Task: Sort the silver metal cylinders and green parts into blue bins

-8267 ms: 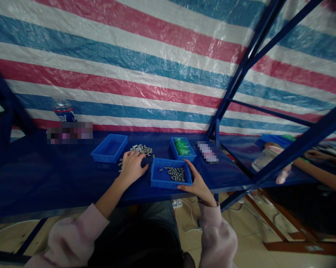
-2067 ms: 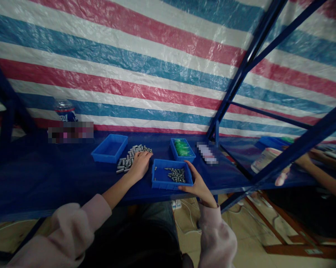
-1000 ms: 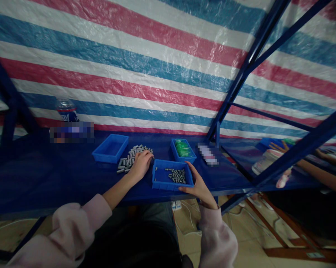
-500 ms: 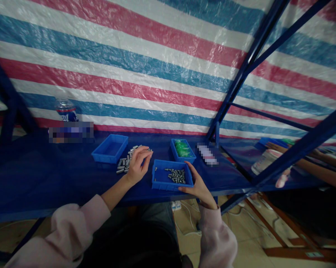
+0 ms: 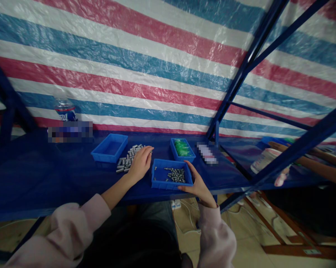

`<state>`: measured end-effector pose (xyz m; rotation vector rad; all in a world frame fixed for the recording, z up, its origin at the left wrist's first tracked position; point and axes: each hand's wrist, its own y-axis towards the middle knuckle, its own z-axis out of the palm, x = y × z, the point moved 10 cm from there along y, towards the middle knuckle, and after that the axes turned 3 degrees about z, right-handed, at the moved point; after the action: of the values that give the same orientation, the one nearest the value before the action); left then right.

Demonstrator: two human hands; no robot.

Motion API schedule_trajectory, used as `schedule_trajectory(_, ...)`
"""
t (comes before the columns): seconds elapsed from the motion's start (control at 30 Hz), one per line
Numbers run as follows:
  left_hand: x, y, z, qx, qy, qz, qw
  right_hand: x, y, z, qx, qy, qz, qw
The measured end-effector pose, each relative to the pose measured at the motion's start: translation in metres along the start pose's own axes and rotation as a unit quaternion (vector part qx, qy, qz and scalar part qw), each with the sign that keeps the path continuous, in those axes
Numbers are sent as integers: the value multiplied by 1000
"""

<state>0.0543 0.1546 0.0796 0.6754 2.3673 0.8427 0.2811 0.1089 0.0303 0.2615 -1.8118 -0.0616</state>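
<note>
My right hand [image 5: 196,183] grips the right end of a blue plastic bin [image 5: 159,183], fingers over the far corner and thumb at the near side. Inside that bin lie many small dark metal screw-like parts [image 5: 176,175], mostly toward the right. My left hand [image 5: 140,163] is closed just left of the bin, above the right side of a loose pile of silver metal cylinders [image 5: 124,162]. Its fingers are curled together, and what they hold, if anything, is too small to make out. The hand covers part of the pile.
Another blue bin [image 5: 95,156] stands left of the pile. Behind the held bin, a small blue bin [image 5: 174,153] carries green packets [image 5: 182,148]. A plastic bottle [image 5: 65,108] is at the back left. At the right, beyond a blue post [image 5: 268,175], another person's arm [image 5: 310,163] reaches in.
My left hand has turned palm-down, and its fingers, raised and partly spread before, are now drawn together. My right hand keeps hold of the bin.
</note>
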Motion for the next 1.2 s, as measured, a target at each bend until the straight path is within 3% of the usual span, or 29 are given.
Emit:
schedule_trajectory(0.13, 10, -3, 30, 112, 52, -1, 992, -1, 0, -2, -4, -11, -14, 1000)
schedule_trajectory(0.23, 9, -8, 41, 172, 72, 16, 982, -1, 0, -2, -3, -14, -15, 1000)
schedule_trajectory(0.77, 12, -8, 41, 168, 101, 17, 980, 2, -1, -1, -2, -15, -11, 1000)
schedule_trajectory(1.2, -4, -5, 37, 196, 61, 54, 977, 1, 0, -1, -6, -19, -10, 1000)
